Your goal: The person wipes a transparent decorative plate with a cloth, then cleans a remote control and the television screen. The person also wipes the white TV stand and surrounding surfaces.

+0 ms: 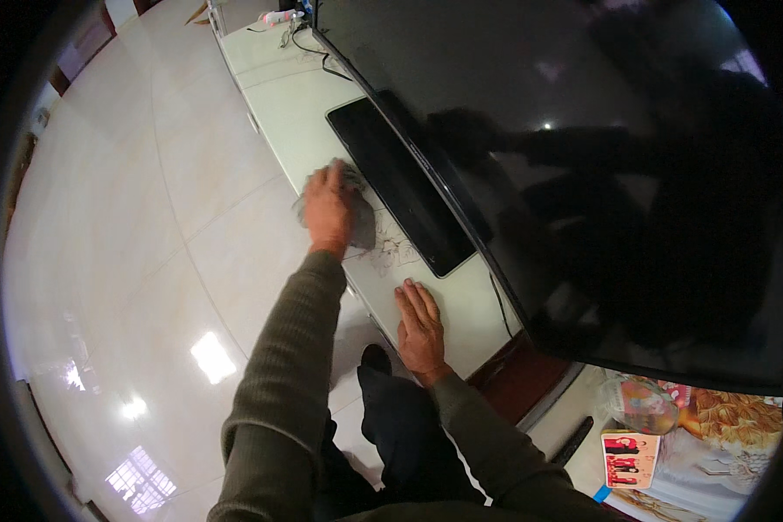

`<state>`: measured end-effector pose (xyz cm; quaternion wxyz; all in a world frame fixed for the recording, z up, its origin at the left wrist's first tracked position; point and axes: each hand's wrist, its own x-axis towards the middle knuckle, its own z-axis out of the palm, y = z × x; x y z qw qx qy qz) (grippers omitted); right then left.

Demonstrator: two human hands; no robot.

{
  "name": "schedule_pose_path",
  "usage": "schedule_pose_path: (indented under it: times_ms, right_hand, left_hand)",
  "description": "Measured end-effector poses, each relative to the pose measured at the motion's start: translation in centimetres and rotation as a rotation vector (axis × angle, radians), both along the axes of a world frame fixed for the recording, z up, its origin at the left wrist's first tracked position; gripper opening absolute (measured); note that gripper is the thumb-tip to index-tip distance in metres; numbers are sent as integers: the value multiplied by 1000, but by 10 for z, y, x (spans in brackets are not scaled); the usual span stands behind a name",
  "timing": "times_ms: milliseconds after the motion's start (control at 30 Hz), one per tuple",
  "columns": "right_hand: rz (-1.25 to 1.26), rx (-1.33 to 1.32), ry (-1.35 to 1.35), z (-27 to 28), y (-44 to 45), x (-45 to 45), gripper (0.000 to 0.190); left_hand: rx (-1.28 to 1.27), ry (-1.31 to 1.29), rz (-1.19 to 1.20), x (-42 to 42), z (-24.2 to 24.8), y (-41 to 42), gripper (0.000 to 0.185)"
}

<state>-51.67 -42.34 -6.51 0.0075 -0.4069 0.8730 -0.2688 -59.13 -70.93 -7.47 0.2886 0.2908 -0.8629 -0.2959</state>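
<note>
My left hand (327, 203) presses down on a bunched grey cloth (363, 225) near the front edge of a white cabinet top (280, 117). Part of the cloth sticks out past that edge. Flat on the cabinet, palm down and fingers together, rests my right hand (422, 323), with nothing seen in it. A black glossy television base plate (398, 189) lies just beyond both hands. Above it stands a large television (561, 196) with a dark, reflecting screen. A printed flower pattern (395, 245) shows on the cabinet between my hands.
Black cables (329, 65) and small items, one white and pink (277, 17), lie at the cabinet's far end. At the lower right are a clear container (646, 404), a picture card (629, 460) and a dark remote-like object (573, 440). Glossy floor tiles (169, 228) extend at left.
</note>
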Motion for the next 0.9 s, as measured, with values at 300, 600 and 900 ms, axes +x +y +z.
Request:
schedule_pose_path:
  times_ms: [300, 600, 900]
  right_hand:
    - [-45, 67, 94, -13, -6, 17, 54]
    - [24, -110, -35, -12, 3, 3, 52]
    - [-51, -198, -444, -53, 37, 2, 62]
  left_hand:
    - [-11, 155, -268, -43, 10, 76, 41]
    - [36, 182, -636, -11, -17, 183, 36]
    - [-300, 156, -946, -2, -36, 181, 12]
